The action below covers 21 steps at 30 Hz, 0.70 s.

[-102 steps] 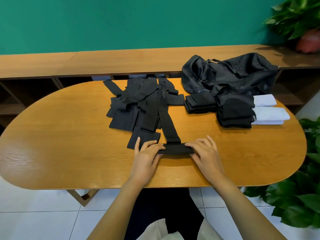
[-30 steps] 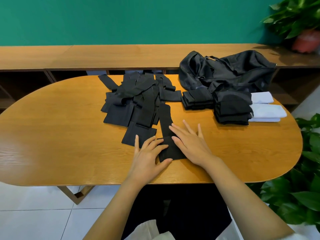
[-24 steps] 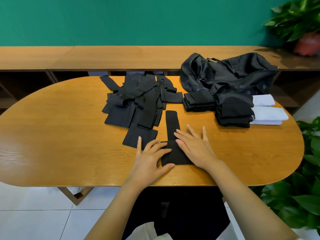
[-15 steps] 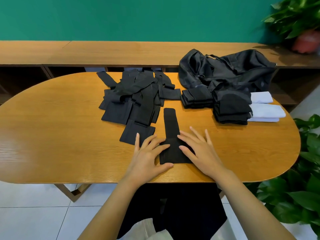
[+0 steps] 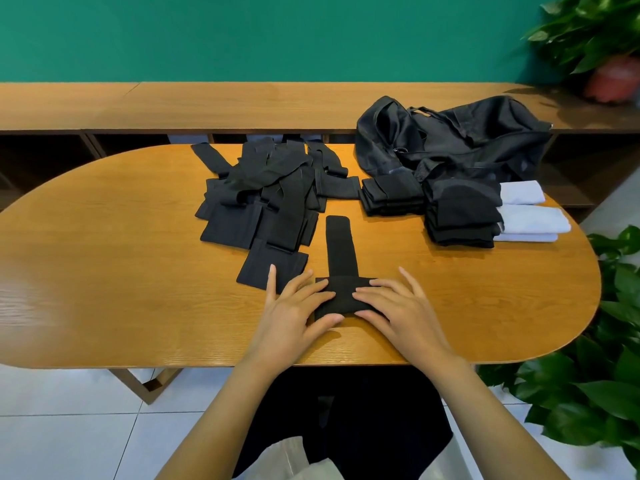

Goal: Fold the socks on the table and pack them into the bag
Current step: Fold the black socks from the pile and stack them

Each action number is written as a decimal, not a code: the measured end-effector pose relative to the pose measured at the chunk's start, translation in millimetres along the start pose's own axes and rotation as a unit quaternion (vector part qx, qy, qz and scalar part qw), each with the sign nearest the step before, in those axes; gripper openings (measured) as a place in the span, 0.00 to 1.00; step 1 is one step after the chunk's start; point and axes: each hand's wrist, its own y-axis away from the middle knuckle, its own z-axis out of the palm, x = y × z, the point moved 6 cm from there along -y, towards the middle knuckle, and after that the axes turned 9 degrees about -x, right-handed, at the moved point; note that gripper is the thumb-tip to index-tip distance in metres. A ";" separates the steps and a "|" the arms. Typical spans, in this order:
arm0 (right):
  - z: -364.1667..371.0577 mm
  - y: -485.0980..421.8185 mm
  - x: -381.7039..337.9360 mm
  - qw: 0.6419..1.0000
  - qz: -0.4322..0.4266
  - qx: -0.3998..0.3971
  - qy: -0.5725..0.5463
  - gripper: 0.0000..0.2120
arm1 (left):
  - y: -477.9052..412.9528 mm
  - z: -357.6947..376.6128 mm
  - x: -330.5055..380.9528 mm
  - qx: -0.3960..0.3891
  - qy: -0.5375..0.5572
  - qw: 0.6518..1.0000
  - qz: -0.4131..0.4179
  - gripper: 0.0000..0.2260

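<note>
a person sits at an oval wooden table (image 5: 104,271), its left stretch showing only wood grain, in front of a green wall (image 5: 242,36) and a low wooden shelf unit (image 5: 173,105). left of centre, a heap of loose black socks (image 5: 270,188) lies spread and overlapping on the far half of the tabletop, one flat piece reaching toward the near edge. just beside that piece the left hand (image 5: 294,313) lies flat, fingers straight and slightly spread, gripping nothing, its fingertips on the left end of a black sock (image 5: 341,251) and its thumb against the sock's near edge. the sock rests on the table near the front edge in a t shape: a narrow strip running away from the person, with a crosswise folded band at the near end under both hands. the right hand (image 5: 398,306) presses the band's right end, fingers extended and flat, nothing clasped. further right, toward the far edge, stand two stacks of folded black socks (image 5: 460,216), with folded white socks (image 5: 530,220) touching the taller stack's right side. behind them a black bag (image 5: 467,140) slumps, crumpled, across the table's far edge and the shelf top. leafy green plants (image 5: 609,375) frame the right side.
</note>
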 end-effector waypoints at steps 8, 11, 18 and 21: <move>-6.9 0.3 3.5 0.993 0.050 0.044 -0.094 0.18 | 6.1 -11.0 3.0 0.097 0.038 0.994 -0.034 0.17; -8.4 -3.0 5.9 0.982 0.074 0.042 -0.169 0.16 | 6.9 -14.0 6.0 0.133 0.077 0.985 -0.074 0.17; -15.5 -15.4 12.3 0.949 0.153 0.054 -0.269 0.10 | -3.8 -19.8 -3.0 0.156 0.168 0.956 -0.184 0.18; -14.3 -29.1 14.7 0.945 0.170 0.062 -0.272 0.13 | -10.0 -22.3 -11.5 0.168 0.166 0.947 -0.219 0.14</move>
